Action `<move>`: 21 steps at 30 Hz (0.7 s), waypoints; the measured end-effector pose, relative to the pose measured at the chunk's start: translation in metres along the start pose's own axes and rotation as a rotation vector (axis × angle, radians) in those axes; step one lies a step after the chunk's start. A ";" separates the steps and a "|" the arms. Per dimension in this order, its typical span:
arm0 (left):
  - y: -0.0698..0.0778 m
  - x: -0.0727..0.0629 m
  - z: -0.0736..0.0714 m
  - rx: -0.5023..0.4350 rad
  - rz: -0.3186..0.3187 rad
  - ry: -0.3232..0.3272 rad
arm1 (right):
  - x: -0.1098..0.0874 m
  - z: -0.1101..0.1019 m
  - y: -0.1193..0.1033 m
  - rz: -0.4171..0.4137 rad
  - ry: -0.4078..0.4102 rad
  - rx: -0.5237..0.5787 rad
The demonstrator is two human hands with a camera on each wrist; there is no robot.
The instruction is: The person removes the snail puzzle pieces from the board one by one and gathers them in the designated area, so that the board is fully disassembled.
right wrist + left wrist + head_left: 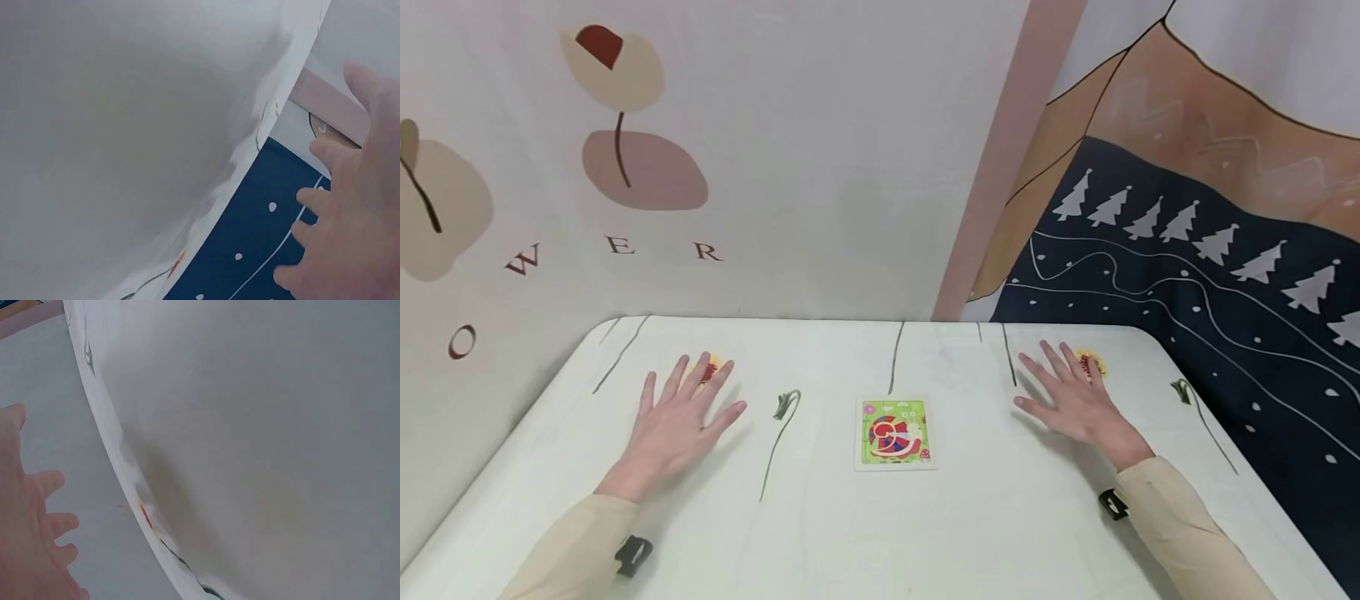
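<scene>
In the head view a small square snail picture puzzle (895, 433) in a pale frame lies flat at the middle of the table. Left of it, my left hand (672, 425) is held over the cloth with fingers spread and nothing in them. My right hand (1071, 398), on the other side, also has its fingers apart and holds nothing. Shadows fall on the cloth beside both hands. The left wrist view has my left hand (31, 519) at its left edge; my right hand (350, 194) fills the right side of the right wrist view. Neither wrist view includes the puzzle.
A white cloth (850, 533) printed with flowers and stems covers the table. Behind it hangs a pale curtain (820, 167) with lettering and flower shapes. A dark blue cloth with printed trees (1180, 223) runs along the right side.
</scene>
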State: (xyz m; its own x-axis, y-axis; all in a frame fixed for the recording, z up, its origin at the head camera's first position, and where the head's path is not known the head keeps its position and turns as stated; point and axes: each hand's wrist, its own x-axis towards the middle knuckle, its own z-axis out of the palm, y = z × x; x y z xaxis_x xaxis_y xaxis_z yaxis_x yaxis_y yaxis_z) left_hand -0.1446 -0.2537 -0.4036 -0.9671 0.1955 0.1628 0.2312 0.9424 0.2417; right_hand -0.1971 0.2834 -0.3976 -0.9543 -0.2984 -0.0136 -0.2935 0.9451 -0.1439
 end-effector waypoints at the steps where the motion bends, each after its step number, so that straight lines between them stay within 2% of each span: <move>1: 0.002 0.001 0.000 -0.001 0.004 0.008 | 0.001 0.000 -0.001 -0.011 0.009 0.008; 12: 0.025 0.014 0.006 -0.061 0.053 0.093 | 0.009 0.003 -0.019 -0.183 0.107 0.177; 17: 0.036 0.019 0.011 -0.093 0.081 0.096 | 0.013 0.001 -0.028 -0.208 0.118 0.238; 21: 0.046 0.020 0.013 -0.157 0.095 0.078 | 0.016 0.000 -0.034 -0.254 0.141 0.309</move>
State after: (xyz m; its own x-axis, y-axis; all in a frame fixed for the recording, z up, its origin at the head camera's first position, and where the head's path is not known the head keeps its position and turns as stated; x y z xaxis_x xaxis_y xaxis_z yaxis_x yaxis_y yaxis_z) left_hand -0.1545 -0.2030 -0.4014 -0.9304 0.2543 0.2641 0.3408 0.8654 0.3673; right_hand -0.2019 0.2464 -0.3926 -0.8582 -0.4755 0.1933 -0.5107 0.7529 -0.4152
